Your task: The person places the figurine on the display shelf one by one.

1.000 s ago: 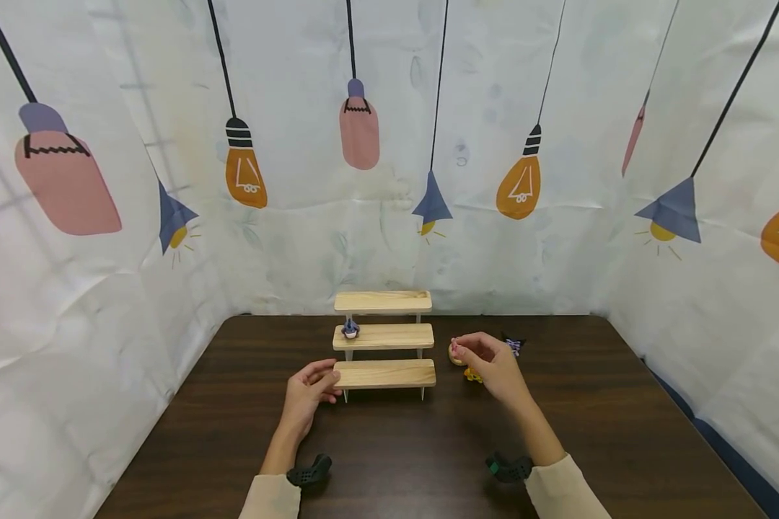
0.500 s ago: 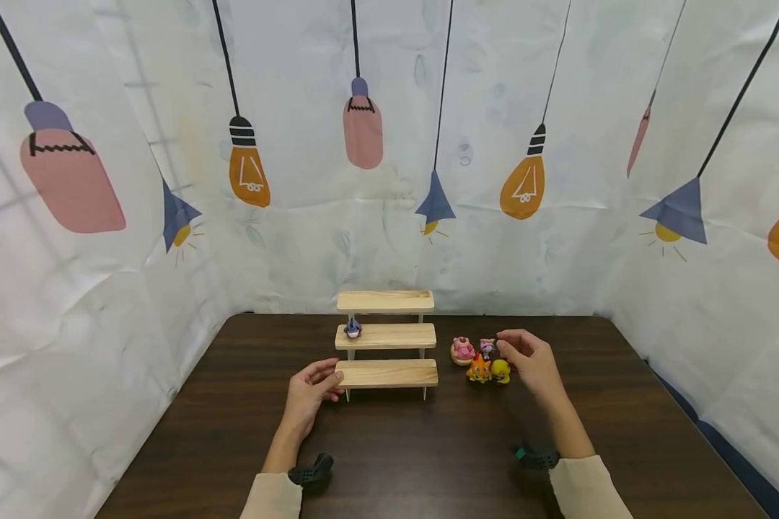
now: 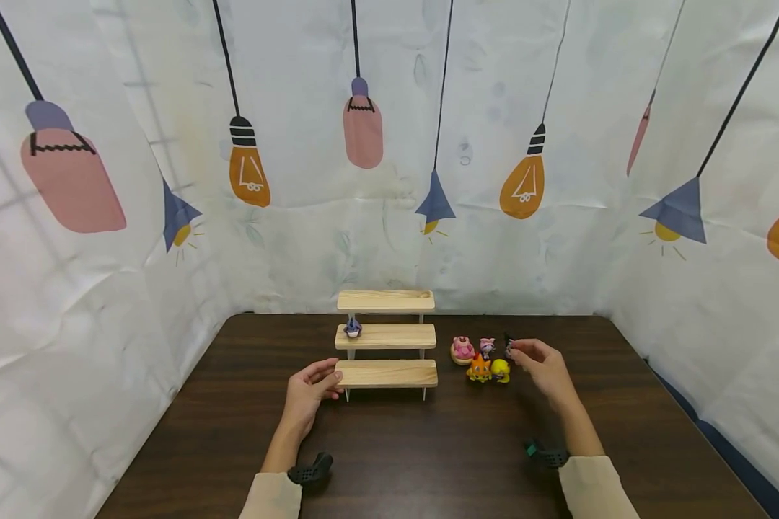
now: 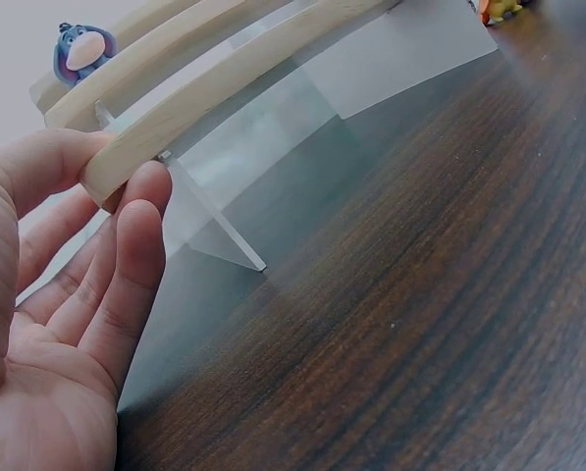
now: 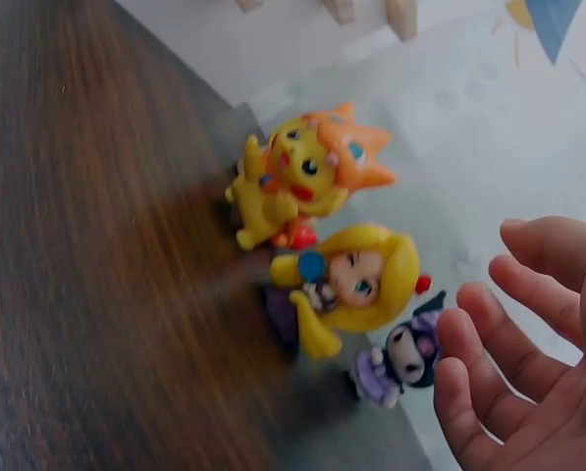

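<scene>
In the head view, my left hand (image 3: 308,395) pinches the left end of the lowest board of a three-tier wooden display stand (image 3: 386,373). The left wrist view shows thumb (image 4: 62,162) above the board and fingertips below. A blue donkey figurine (image 3: 353,328) sits on the middle tier's left end. My right hand (image 3: 545,371) is at a small black-and-purple figurine (image 3: 509,346). Up close, its fingers (image 5: 469,343) are loosely bent beside that figurine, thumb apart. Nearby stand a yellow-haired doll figurine (image 5: 366,280) and a yellow figurine with an orange hood (image 5: 297,172).
A pink figurine on a round base (image 3: 462,351) and a small pink-and-purple figurine (image 3: 487,347) stand right of the stand. The dark wooden table (image 3: 415,447) meets a white curtain (image 3: 285,252) printed with lamps at its back and sides.
My right hand has moved rightward from over the pink figurine, past the cluster, to the black-and-purple one. The figurines it covered are uncovered. My left hand stays on the stand.
</scene>
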The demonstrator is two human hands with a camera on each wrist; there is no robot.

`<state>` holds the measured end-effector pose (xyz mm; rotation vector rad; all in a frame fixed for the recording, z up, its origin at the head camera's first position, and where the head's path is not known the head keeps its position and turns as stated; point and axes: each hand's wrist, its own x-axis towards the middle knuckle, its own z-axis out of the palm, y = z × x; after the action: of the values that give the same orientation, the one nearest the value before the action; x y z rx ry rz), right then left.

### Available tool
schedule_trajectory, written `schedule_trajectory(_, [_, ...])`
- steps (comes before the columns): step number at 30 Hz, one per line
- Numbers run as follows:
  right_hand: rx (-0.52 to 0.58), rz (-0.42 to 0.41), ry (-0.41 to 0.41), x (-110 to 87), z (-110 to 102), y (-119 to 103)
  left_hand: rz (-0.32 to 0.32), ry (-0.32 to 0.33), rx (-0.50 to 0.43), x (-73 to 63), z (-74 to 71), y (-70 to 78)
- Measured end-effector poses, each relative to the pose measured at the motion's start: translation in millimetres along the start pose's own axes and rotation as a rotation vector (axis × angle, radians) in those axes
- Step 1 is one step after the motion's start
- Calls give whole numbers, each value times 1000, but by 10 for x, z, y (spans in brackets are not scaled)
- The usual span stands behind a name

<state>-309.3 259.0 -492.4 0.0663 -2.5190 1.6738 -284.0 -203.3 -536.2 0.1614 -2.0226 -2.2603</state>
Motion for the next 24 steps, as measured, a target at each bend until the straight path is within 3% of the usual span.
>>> schedule_trajectory(13, [-25, 57, -174, 14, -3, 240, 5, -8, -12, -5, -8, 9])
schedule_trajectory(24, [-58, 74, -218, 28, 61, 290, 6, -16, -16, 0, -9, -1])
